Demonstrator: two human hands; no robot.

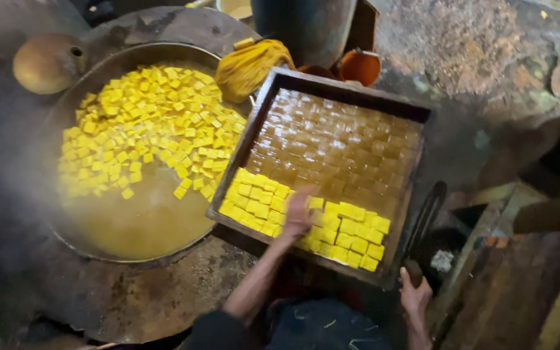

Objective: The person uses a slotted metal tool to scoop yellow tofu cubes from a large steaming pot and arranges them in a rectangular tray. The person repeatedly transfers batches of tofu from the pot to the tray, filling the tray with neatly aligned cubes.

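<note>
Yellow cubes (332,230), smooth-faced and evenly cut, lie in tight rows along the near edge of a dark square wooden tray (351,87), whose far part shows a wet, brown, grid-marked bottom. Its left corner overhangs a wide round metal pan (98,71), where loose yellow cubes (150,123) float in cloudy amber liquid under rising steam; the pan's near half is open liquid. The left hand (298,214) rests flat on the cubes in the tray, fingers spread and slightly blurred, pressing on them rather than gripping. The right hand (415,293) is closed around the tray's near right corner, beside a dark metal handle (426,214). Beyond the tray's far left corner lies a bunched yellow cloth (247,65), and further left a rounded brownish vessel (46,61). Rough, stained stone surrounds the tray on the right.
</note>
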